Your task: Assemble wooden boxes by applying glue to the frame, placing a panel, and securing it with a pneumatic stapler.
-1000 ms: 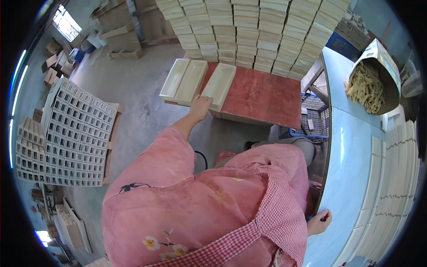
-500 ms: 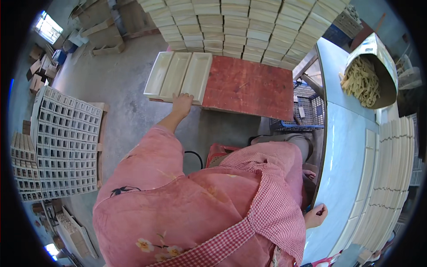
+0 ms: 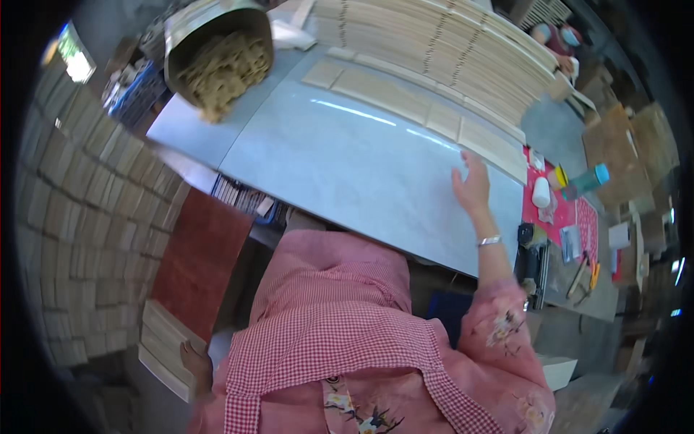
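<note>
My right hand (image 3: 472, 186) reaches over the pale blue tabletop (image 3: 332, 152), fingers apart and holding nothing. Just beyond its fingertips lies a row of flat, cream-coloured wooden pieces (image 3: 434, 119). At the lower left, my left hand (image 3: 196, 362) touches the near edge of a pale tray-like piece with long sections (image 3: 166, 347). Its fingers look extended along that edge, though blur softens them. This piece rests at the end of a red board (image 3: 199, 264).
Long pale slats (image 3: 448, 54) stand packed behind the row. An open container of wood strips (image 3: 224, 69) lies tipped at the far left. Stacked pale pieces (image 3: 94, 239) fill the left side. Bottles (image 3: 541, 192) and tools (image 3: 593, 275) sit right; another person (image 3: 560, 43) is beyond.
The view has swung right to face the blue table. My right hand has moved from the table's edge out over its top. My left hand stays at the pale tray-like piece.
</note>
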Available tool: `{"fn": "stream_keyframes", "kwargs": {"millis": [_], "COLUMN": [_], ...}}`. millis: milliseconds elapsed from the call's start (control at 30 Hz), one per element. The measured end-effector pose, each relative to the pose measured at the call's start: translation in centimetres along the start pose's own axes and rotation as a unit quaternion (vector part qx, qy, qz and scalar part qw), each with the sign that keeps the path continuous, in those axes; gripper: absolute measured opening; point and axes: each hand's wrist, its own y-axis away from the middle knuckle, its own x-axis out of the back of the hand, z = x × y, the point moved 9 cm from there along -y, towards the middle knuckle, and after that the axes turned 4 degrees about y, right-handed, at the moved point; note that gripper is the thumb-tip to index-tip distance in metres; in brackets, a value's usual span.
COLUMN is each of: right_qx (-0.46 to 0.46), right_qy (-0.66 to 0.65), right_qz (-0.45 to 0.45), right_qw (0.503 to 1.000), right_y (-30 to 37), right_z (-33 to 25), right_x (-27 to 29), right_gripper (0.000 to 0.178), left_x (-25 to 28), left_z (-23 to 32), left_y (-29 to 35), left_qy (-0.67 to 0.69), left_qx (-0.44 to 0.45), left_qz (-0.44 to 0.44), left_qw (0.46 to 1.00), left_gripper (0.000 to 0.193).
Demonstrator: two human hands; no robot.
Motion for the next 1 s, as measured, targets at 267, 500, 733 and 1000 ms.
{"fn": "stream_keyframes", "kwargs": {"millis": [267, 500, 733, 1000], "right_qx": [-0.138, -0.048, -0.004, 0.014], "right_qy": [0.217, 0.205, 0.163, 0.159], "right_qz": [-0.318, -0.331, -0.313, -0.327], "right_qw": [0.912, 0.920, 0.936, 0.931], "right_y": [-6.0, -6.3, -6.4, -5.8], "right_z": [16.3, 17.1, 15.3, 13.3], "right_x": [-2.6, -2.7, -3.0, -0.8], "right_gripper": [0.058, 0.055, 0.046, 0.039], "left_x": [11.3, 22.0, 24.3, 18.2], "left_z": [22.7, 54.4, 73.8, 85.0], "left_y": [-9.9, -12.8, -13.6, -23.6], "left_qy": [0.114, 0.213, 0.215, 0.012], "left_qx": [-0.153, -0.472, -0.626, -0.588], "left_qz": [0.065, 0.136, 0.116, 0.106], "left_qw": [0.979, 0.844, 0.741, 0.802], "left_gripper": [0.057, 0.050, 0.057, 0.076]}}
